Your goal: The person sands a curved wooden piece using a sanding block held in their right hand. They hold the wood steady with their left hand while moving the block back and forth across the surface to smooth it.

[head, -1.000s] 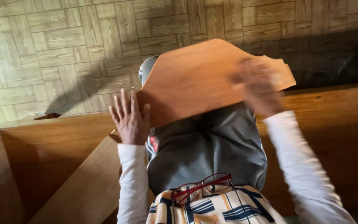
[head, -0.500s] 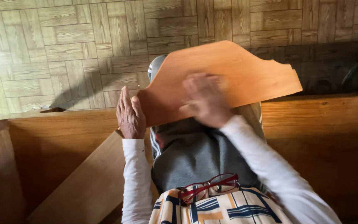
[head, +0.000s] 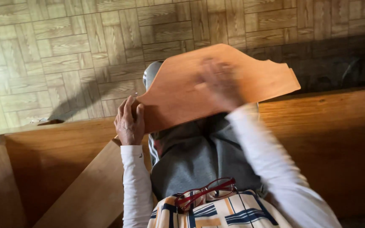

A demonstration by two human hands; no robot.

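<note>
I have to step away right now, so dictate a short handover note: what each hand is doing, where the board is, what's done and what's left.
Left hand: gripping the left end of the shaped wooden board, fingers over its edge.
Right hand: flat on the board's top face, blurred with motion, nothing visibly held.
Board: resting across the lap, over grey trousers, curved cut-out edge pointing away toward the parquet floor.
Red glasses hang at the shirt front.
Done: cannot tell; the surface shows no clear worked or unworked areas.
Left: likely rubbing over the rest of the top face, keeping the left end steadied.
</note>
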